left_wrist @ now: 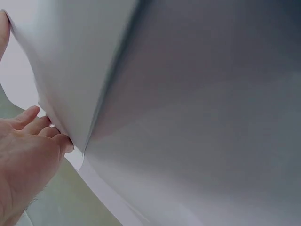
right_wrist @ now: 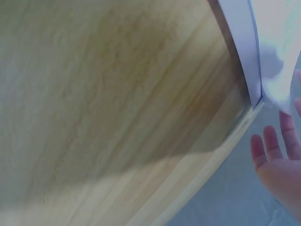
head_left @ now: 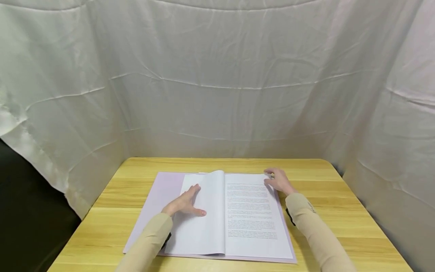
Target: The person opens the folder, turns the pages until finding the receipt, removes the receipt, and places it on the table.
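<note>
While too small to read, printed text on the booklet's [head_left: 251,215] right page, left hand [head_left: 185,204] flat, right hand [head_left: 279,180] relaxed.

The head camera is looking forward and down over the pale wooden counter [head_left: 340,211]; both wrist cameras are sitting very close, sharing the open white-paged booklet [head_left: 238,215] with it.

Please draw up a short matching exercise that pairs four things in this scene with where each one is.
Things:
1. left hand
2. right hand
3. pale lilac folder cover
4. light wooden table

Places:
a. at the far right corner of the printed page
b. flat on the blank white left-hand pages
c. beneath everything else
d. directly under the open white paper booklet

Pairs: 1-b, 2-a, 3-d, 4-c
</note>
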The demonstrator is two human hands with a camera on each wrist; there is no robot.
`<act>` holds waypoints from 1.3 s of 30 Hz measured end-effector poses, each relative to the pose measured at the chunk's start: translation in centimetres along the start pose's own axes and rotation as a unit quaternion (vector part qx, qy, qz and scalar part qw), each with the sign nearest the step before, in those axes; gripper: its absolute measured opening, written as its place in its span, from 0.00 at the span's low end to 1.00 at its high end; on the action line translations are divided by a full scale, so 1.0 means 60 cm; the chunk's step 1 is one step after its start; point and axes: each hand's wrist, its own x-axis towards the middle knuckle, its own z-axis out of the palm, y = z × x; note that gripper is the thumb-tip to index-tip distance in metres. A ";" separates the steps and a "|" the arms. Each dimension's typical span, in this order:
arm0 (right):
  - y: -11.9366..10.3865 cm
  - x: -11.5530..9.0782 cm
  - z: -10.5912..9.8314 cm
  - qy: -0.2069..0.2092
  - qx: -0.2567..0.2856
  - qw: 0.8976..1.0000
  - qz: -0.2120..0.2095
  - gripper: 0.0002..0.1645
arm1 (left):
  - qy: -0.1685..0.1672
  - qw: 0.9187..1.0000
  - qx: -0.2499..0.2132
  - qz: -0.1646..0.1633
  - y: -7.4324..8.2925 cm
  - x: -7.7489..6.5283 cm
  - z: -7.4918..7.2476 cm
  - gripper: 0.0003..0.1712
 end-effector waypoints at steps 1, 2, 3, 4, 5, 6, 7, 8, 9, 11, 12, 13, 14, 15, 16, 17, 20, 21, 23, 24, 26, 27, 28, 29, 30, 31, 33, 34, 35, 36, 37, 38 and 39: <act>0.000 0.001 0.001 0.006 0.001 1.000 0.006 0.29 | -0.002 1.000 0.002 -0.003 0.001 0.000 0.000 0.67; -0.001 0.003 0.001 0.011 0.005 1.000 0.015 0.28 | -0.003 1.000 0.005 -0.004 0.001 -0.001 -0.001 0.67; -0.001 0.005 0.002 0.014 0.009 0.999 0.028 0.28 | -0.004 1.000 0.007 -0.006 0.001 -0.002 0.000 0.67; -0.001 0.006 0.004 0.017 0.010 0.999 0.038 0.28 | -0.004 1.000 0.009 -0.005 0.001 -0.002 0.000 0.67; -0.001 0.008 0.004 0.019 0.013 0.999 0.050 0.28 | -0.004 1.000 0.009 -0.006 0.001 -0.002 0.000 0.67; -0.001 0.009 0.005 0.021 0.014 0.998 0.060 0.27 | -0.004 1.000 0.010 -0.007 0.001 -0.002 0.000 0.67; -0.001 0.010 0.006 0.025 0.015 0.997 0.068 0.26 | -0.003 1.000 0.010 -0.006 0.001 -0.001 0.001 0.67; -0.001 0.012 0.007 0.030 0.013 0.997 0.073 0.24 | -0.002 1.000 0.012 -0.005 0.000 -0.001 0.001 0.67; -0.001 0.013 0.007 0.035 0.009 0.997 0.073 0.23 | -0.001 1.000 0.014 -0.004 0.000 -0.001 0.001 0.67; -0.001 0.014 0.007 0.047 -0.002 0.997 0.069 0.19 | -0.001 1.000 0.017 -0.003 0.000 -0.001 0.002 0.67; -0.001 0.014 0.007 0.052 -0.010 0.996 0.065 0.18 | -0.001 1.000 0.019 -0.003 0.001 -0.001 0.002 0.67; -0.001 0.014 0.007 0.057 -0.016 0.996 0.063 0.17 | -0.002 1.000 0.019 -0.003 0.001 -0.001 0.002 0.66; 0.000 0.014 0.007 0.061 -0.023 0.996 0.059 0.16 | -0.003 1.000 0.020 -0.003 0.002 -0.002 0.001 0.66; 0.000 0.014 0.006 0.062 -0.028 0.996 0.056 0.16 | -0.004 1.000 0.020 -0.004 0.002 -0.002 0.001 0.66; 0.001 0.013 0.006 0.063 -0.032 0.996 0.056 0.16 | -0.005 1.000 0.019 -0.004 0.003 -0.003 0.001 0.66; 0.001 0.013 0.006 0.063 -0.035 0.996 0.055 0.15 | -0.006 1.000 0.018 -0.004 0.003 -0.003 0.001 0.66; 0.002 0.011 0.006 0.064 -0.041 0.996 0.054 0.15 | -0.010 1.000 0.014 -0.005 0.005 -0.003 0.001 0.67; 0.002 0.010 0.006 0.064 -0.042 0.996 0.052 0.14 | -0.010 1.000 0.013 -0.005 0.005 -0.003 0.002 0.67; 0.001 0.009 0.006 0.067 -0.046 0.996 0.048 0.13 | -0.010 1.000 0.011 -0.004 0.004 -0.002 0.003 0.67; 0.001 0.009 0.007 0.069 -0.048 0.995 0.045 0.13 | -0.010 1.000 0.012 -0.005 0.003 -0.002 0.004 0.67; 0.001 0.010 0.007 0.073 -0.053 0.995 0.041 0.12 | -0.009 1.000 0.011 -0.005 0.003 0.000 0.005 0.68; 0.002 0.010 0.007 0.074 -0.055 0.995 0.040 0.11 | -0.007 1.000 0.011 -0.005 0.003 0.001 0.006 0.68; 0.001 0.011 0.007 0.077 -0.057 0.995 0.040 0.10 | -0.007 1.000 0.011 -0.005 0.003 0.001 0.006 0.68; 0.001 0.011 0.007 0.080 -0.057 0.994 0.040 0.09 | -0.007 1.000 0.011 -0.005 0.003 0.002 0.006 0.68; 0.002 0.011 0.007 0.082 -0.058 0.994 0.042 0.08 | -0.007 1.000 0.012 -0.004 0.004 0.002 0.006 0.68; 0.002 0.011 0.007 0.084 -0.057 0.994 0.044 0.07 | -0.007 1.000 0.013 -0.003 0.004 0.002 0.006 0.67; 0.001 0.010 0.006 0.089 -0.057 0.993 0.050 0.06 | -0.008 1.000 0.017 -0.002 0.005 0.003 0.006 0.67; 0.001 0.009 0.006 0.091 -0.056 0.993 0.055 0.06 | -0.009 1.000 0.018 -0.001 0.005 0.003 0.005 0.67; 0.001 0.008 0.005 0.093 -0.056 0.992 0.059 0.06 | -0.009 1.000 0.019 -0.001 0.005 0.004 0.005 0.67; 0.001 0.007 0.005 0.095 -0.058 0.992 0.061 0.06 | -0.010 1.000 0.019 0.000 0.005 0.003 0.005 0.67; 0.000 0.006 0.004 0.099 -0.057 0.991 0.063 0.06 | -0.010 1.000 0.020 0.000 0.005 0.003 0.005 0.67; 0.000 0.005 0.003 0.104 -0.057 0.991 0.062 0.06 | -0.011 1.000 0.019 0.000 0.004 0.003 0.006 0.67; -0.001 0.004 0.002 0.108 -0.055 0.991 0.061 0.07 | -0.010 1.000 0.018 0.001 0.005 0.003 0.006 0.67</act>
